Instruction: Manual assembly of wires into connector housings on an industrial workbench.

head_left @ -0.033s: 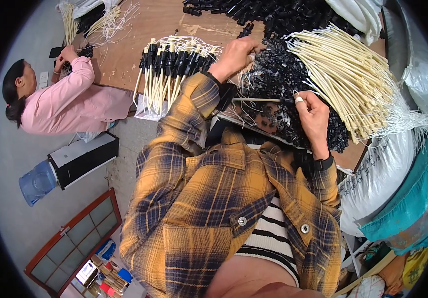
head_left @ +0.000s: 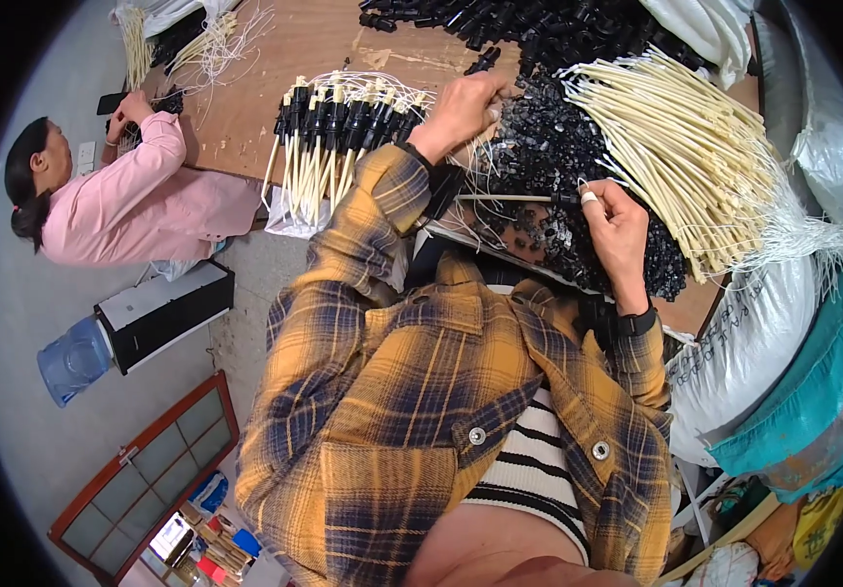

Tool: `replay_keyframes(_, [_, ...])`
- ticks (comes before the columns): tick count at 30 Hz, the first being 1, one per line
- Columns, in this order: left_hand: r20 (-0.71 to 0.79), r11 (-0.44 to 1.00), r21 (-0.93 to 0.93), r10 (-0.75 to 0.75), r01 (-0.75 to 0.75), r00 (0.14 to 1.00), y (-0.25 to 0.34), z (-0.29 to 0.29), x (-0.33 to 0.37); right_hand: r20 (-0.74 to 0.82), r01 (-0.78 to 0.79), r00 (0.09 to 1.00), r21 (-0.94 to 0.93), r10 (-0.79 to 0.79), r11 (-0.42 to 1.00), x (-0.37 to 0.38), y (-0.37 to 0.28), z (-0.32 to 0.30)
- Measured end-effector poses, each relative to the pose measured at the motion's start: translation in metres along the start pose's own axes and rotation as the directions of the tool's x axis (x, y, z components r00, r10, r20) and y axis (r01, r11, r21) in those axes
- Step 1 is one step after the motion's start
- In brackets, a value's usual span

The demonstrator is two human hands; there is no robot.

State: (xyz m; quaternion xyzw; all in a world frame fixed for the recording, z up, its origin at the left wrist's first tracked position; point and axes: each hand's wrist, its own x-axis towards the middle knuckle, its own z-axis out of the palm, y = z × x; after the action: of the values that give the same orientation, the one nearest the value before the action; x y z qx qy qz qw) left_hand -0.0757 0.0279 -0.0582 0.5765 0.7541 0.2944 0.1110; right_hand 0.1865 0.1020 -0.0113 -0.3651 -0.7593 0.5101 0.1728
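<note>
My left hand is over the left edge of a heap of small black plastic pieces; its fingertips are pinched together, and what they hold, if anything, is hidden. Thin white wires hang below it. My right hand, a white wrap on one finger, grips a cream-coloured sleeved wire by the black plastic fitting at its end. The wire points left across the heap. Left of my left hand lies a bundle of similar sleeved wires with black fittings.
A large bundle of cream sleeved wires lies right of the heap. Black fittings are piled at the back of the wooden table. Sacks crowd the right side. A person in pink works at the far left.
</note>
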Motion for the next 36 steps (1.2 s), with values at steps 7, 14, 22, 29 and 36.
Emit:
replay_keyframes(7, [-0.135, 0.972, 0.042, 0.234, -0.230, 0.963, -0.018, 0.012, 0.009, 0.016, -0.025, 1.000, 0.004, 0.025, 1.000, 0.005, 0.001, 0.000])
replay_keyframes(14, [-0.088, 0.995, -0.025, -0.094, 0.092, 0.992, -0.009, 0.001, 0.004, 0.010, -0.075, 0.997, 0.032, 0.075, 0.997, 0.007, 0.010, -0.002])
replay_keyframes(22, [-0.155, 0.746, -0.637, 0.124, -0.195, 0.980, 0.120, 0.019, -0.024, -0.017, -0.056, 0.998, 0.085, 0.058, 0.995, 0.025, 0.021, 0.013])
replay_keyframes(29, [-0.237, 0.911, -0.148, 0.344, -0.384, 0.908, 0.138, 0.012, -0.036, -0.006, 0.003, 1.000, 0.003, -0.003, 1.000, 0.013, -0.002, 0.015])
replay_keyframes(36, [-0.069, 0.750, -0.651, -0.208, 0.114, 0.976, 0.124, 0.009, -0.042, -0.030, -0.049, 0.999, -0.131, 0.045, 0.990, 0.014, -0.005, 0.019])
